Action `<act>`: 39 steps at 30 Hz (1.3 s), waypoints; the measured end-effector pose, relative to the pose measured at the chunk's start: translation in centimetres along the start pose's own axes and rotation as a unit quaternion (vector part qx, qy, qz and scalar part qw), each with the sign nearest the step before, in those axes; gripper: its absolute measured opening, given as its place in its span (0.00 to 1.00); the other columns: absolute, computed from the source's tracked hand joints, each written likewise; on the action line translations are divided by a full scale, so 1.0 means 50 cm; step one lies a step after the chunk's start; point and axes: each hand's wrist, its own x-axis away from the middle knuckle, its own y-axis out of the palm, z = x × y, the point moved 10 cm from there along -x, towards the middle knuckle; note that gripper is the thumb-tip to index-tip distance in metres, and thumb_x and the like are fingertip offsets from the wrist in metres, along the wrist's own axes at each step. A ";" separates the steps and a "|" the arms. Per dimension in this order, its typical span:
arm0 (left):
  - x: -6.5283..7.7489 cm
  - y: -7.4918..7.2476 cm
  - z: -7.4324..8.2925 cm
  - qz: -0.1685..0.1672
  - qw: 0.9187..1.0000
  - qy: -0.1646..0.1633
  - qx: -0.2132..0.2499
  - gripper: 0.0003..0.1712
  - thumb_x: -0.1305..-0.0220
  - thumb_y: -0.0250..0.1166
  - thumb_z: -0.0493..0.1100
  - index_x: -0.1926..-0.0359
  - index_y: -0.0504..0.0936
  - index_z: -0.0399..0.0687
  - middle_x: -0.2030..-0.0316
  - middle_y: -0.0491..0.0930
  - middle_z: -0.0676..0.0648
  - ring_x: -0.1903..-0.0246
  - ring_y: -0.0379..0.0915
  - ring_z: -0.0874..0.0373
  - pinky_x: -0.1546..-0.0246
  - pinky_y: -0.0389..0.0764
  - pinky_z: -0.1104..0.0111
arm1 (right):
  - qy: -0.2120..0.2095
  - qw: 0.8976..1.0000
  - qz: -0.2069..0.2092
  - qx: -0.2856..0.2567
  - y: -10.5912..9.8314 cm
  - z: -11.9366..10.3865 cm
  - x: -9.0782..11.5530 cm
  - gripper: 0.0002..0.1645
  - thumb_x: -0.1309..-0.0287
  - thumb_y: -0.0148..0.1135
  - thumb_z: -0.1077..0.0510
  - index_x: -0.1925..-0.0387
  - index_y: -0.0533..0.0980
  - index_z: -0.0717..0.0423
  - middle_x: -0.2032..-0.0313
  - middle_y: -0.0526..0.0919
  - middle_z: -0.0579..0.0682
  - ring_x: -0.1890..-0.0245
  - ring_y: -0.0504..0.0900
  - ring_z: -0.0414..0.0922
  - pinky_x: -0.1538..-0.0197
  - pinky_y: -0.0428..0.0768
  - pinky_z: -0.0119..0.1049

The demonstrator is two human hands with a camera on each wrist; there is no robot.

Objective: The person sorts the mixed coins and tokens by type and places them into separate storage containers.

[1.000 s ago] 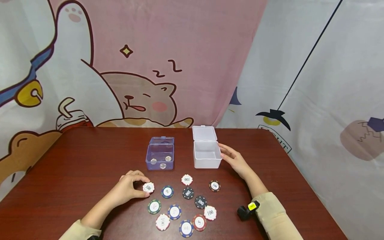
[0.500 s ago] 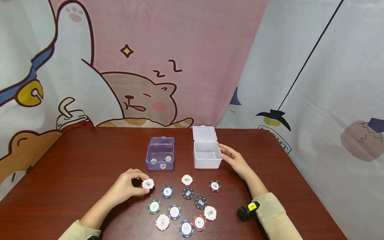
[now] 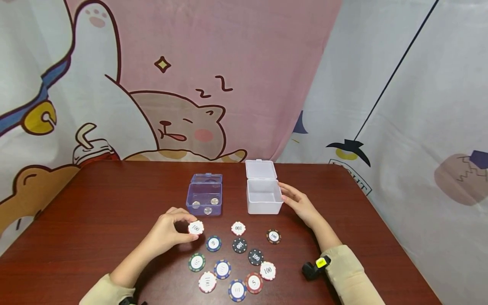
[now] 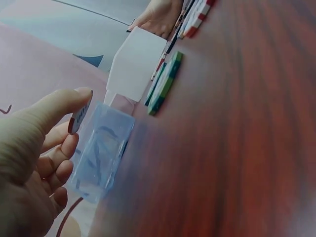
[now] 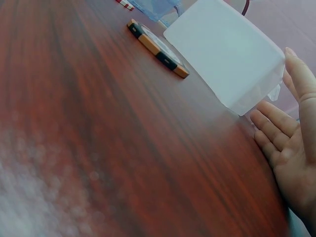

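My left hand (image 3: 167, 231) pinches a white poker chip (image 3: 195, 228) marked 100 between thumb and fingers, in front of the blue see-through box (image 3: 200, 211). In the left wrist view the pinched chip (image 4: 79, 117) shows its edge, raised off the table. The blue box has its lid back and holds 3 silvery coins. To its right is a white plastic box (image 3: 264, 208), lid also back, nothing inside. My right hand (image 3: 300, 206) rests at that box's right side, fingers fairly straight; the right wrist view shows its fingertips against the white wall (image 5: 227, 54).
Several loose poker chips lie flat before the boxes: a white one (image 3: 238, 228), black ones (image 3: 239, 245), a green one (image 3: 197, 262), blue ones (image 3: 222, 269) and a red one (image 3: 253, 283). A brown-edged chip (image 3: 273, 236) lies nearest the right forearm. A printed cloth (image 3: 244, 76) hangs behind the table.
The left hand has lifted the white 100 chip and carried it forward and right, closer to the blue box. The right hand has stayed at the white box.
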 end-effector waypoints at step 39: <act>-0.124 0.089 0.090 0.005 1.000 0.006 0.030 0.21 0.63 0.82 0.42 0.64 0.86 0.48 0.68 0.79 0.60 0.60 0.69 0.54 0.59 0.73 0.52 | 0.009 1.000 0.003 0.009 -0.004 0.008 -0.001 0.29 0.34 0.57 0.59 0.32 0.65 0.55 0.38 0.71 0.59 0.41 0.71 0.51 0.46 0.72 0.32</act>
